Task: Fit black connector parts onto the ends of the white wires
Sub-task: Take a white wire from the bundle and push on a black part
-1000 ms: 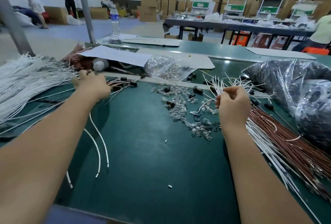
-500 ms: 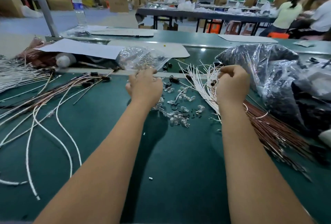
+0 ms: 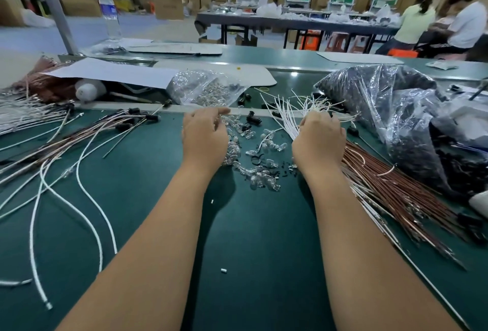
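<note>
The green counter point(image 3: 250, 238) carries everything. Largest is the clear bag of black connector parts point(image 3: 383, 108) at its right edge, likely parked there for easy reach. Beside it lies the bundle of white wires point(image 3: 295, 116), ends fanned toward the far edge. The right hand point(image 3: 318, 140) grips that bundle, fingers curled round it, probably to steady the ends for fitting. The left hand point(image 3: 204, 135) hovers over loose clear pieces point(image 3: 264, 172) mid-counter, fingers loosely bent; whether they pinch anything I cannot tell. A loose black connector point(image 3: 253, 117) sits between the hands.
</note>
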A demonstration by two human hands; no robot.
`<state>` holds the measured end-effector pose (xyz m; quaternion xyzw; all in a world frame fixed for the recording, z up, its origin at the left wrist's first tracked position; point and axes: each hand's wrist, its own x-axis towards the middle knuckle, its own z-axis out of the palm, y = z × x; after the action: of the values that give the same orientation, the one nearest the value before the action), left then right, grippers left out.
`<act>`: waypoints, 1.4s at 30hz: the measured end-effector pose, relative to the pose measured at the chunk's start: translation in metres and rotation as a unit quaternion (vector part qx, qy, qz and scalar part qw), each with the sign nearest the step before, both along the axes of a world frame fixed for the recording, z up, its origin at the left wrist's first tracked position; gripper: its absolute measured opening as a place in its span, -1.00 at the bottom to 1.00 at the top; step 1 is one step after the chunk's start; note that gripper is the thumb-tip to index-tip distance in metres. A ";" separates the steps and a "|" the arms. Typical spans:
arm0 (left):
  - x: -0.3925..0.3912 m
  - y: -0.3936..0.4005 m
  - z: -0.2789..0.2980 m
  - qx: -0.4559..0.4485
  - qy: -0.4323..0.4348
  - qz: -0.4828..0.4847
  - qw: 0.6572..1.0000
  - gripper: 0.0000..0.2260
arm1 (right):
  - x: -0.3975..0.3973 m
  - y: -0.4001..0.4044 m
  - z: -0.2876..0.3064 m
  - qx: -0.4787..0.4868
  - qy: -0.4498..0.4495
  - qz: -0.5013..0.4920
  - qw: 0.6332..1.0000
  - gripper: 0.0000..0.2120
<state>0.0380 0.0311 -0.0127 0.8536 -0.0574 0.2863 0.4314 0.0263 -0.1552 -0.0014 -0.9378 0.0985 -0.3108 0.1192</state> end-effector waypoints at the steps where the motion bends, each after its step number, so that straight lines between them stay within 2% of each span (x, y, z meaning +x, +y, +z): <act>1: 0.000 0.000 0.000 0.008 -0.022 0.009 1.000 -0.59 | 0.000 0.001 0.002 0.008 -0.039 0.011 0.999 -0.79; 3: -0.001 -0.001 0.001 0.035 -0.054 0.011 0.998 -0.48 | -0.001 0.005 0.004 0.009 -0.088 0.057 0.994 -0.77; 5: -0.003 -0.004 0.003 0.100 -0.075 0.009 0.992 -0.45 | -0.001 0.011 0.004 0.006 -0.106 0.115 0.988 -0.78; 8: -0.001 -0.008 0.002 0.168 -0.076 0.004 0.983 -0.50 | -0.001 0.016 0.004 0.002 -0.122 0.158 0.980 -0.78; 11: 0.003 -0.001 -0.001 0.146 -0.067 -0.013 0.987 -0.72 | -0.001 0.014 0.004 0.023 -0.165 0.138 0.976 -0.81; 13: 0.004 0.004 -0.003 0.073 -0.056 -0.056 0.994 -0.80 | -0.001 0.010 0.005 0.028 -0.172 0.091 0.980 -0.82; 16: 0.002 0.007 -0.001 -0.023 -0.023 -0.087 0.996 -0.85 | 0.000 0.008 0.003 0.009 -0.135 0.054 0.989 -0.80; 19: -0.002 0.003 0.005 -0.089 -0.013 -0.128 0.988 -0.86 | 0.001 0.015 0.000 -0.013 -0.092 0.132 0.987 -0.77; 21: -0.005 0.000 0.007 -0.125 -0.008 -0.160 0.979 -0.83 | 0.001 0.024 -0.004 -0.037 -0.064 0.196 0.978 -0.82; 24: -0.004 -0.001 0.007 -0.149 0.010 -0.164 0.975 -0.81 | 0.003 0.032 -0.009 -0.078 -0.025 0.219 0.972 -0.85; 26: 0.000 0.002 0.005 -0.150 0.012 -0.133 0.980 -0.83 | 0.003 0.030 -0.009 -0.054 -0.005 0.201 0.978 -0.84; 28: 0.005 0.008 0.002 -0.151 0.013 -0.062 0.987 -0.81 | 0.007 0.026 -0.006 0.010 -0.001 0.167 0.986 -0.81; 31: 0.014 0.016 0.000 -0.152 0.032 0.056 0.986 -0.71 | 0.021 0.022 0.001 0.099 0.029 0.136 0.985 -0.75; 33: 0.017 0.019 0.000 -0.151 0.057 0.094 0.982 -0.61 | 0.034 0.026 0.006 0.132 0.064 0.156 0.977 -0.74; 36: 0.018 0.021 0.000 -0.134 0.085 0.114 0.981 -0.55 | 0.056 0.039 0.015 0.147 0.110 0.221 0.958 -0.74; 40: 0.018 0.017 -0.002 -0.021 0.139 0.107 0.984 -0.71 | 0.080 0.051 0.017 0.138 0.192 0.278 0.931 -0.73; 42: 0.015 0.014 -0.001 0.017 0.159 0.092 0.983 -0.73 | 0.085 0.051 0.012 0.171 0.246 0.296 0.907 -0.72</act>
<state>0.0535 0.0452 -0.0139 0.8972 0.0857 0.1845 0.3919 0.1117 -0.1043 0.0105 -0.9357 -0.1057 0.0007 0.3366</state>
